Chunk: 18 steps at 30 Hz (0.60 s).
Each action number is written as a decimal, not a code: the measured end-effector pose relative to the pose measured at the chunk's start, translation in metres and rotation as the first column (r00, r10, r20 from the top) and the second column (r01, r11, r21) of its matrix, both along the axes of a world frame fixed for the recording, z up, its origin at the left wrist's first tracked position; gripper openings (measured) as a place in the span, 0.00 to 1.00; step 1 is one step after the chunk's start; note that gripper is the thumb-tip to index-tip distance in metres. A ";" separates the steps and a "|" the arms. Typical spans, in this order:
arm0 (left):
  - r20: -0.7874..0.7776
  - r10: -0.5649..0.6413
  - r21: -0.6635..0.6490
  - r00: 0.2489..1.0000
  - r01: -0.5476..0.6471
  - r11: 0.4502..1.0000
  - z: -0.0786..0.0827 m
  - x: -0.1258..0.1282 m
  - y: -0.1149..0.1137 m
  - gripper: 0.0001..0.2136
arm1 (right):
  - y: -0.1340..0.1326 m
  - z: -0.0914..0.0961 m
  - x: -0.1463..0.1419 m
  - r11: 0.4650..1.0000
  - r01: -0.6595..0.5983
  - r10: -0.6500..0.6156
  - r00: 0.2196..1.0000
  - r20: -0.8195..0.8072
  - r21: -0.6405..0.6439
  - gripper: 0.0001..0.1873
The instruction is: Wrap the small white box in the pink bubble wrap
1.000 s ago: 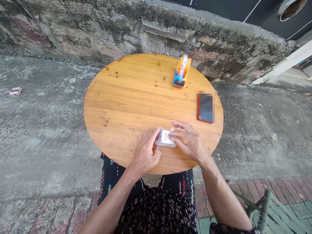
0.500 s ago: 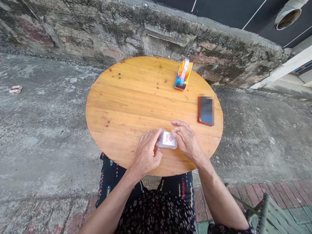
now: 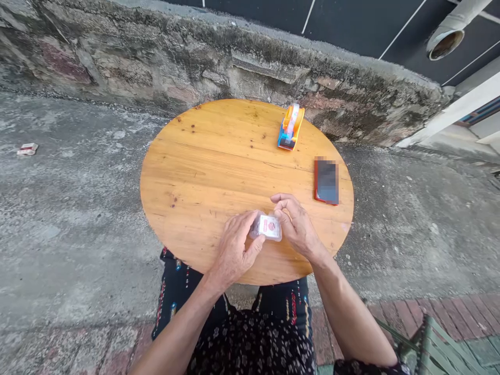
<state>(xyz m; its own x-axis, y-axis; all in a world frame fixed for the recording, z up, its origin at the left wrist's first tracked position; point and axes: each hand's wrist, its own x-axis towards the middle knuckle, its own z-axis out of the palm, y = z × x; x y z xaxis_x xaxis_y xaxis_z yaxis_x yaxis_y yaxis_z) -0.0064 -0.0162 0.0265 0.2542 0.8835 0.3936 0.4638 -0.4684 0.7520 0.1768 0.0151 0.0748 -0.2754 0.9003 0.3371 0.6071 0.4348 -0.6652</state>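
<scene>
A small plastic-wrapped packet [image 3: 269, 227], with a white face and red print, lies near the front of the round wooden table [image 3: 195, 182]. My left hand [image 3: 237, 244] grips its left end, with the thumb at the lower edge and the fingers along the far side. My right hand [image 3: 297, 227] is at the upper right corner, its thumb and index finger pinched on the clear wrap there. The other right fingers curl above the tabletop. What lies inside the wrap cannot be made out.
An orange and blue tape dispenser [image 3: 291, 127] stands at the far side of the table. To the right lies a phone in a red case [image 3: 326, 181]. A stone wall [image 3: 175, 67] runs behind the table, and a green chair [image 3: 441, 344] is at lower right.
My left thumb has moved up onto the packet's lower edge. My right hand stays pinched at the upper right corner. The whole view has shifted slightly.
</scene>
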 end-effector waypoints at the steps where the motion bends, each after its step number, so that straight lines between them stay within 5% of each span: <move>1: 0.015 -0.001 -0.003 1.000 0.001 1.000 0.000 0.000 -0.001 0.23 | 0.000 0.001 -0.001 1.000 -0.003 0.003 1.000 -0.008 0.001 0.06; 18: 0.073 0.005 -0.004 0.997 -0.005 1.000 0.000 0.002 -0.008 0.22 | 0.000 0.030 0.001 0.999 0.030 -0.032 0.990 -0.138 -0.011 0.08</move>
<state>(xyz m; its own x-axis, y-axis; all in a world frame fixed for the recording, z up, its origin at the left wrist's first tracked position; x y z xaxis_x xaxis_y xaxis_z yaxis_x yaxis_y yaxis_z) -0.0049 -0.0245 0.0261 0.2205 0.8862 0.4074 0.4098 -0.4632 0.7858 0.1775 0.0149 0.1052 -0.1986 0.9110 0.3615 0.5223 0.4105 -0.7474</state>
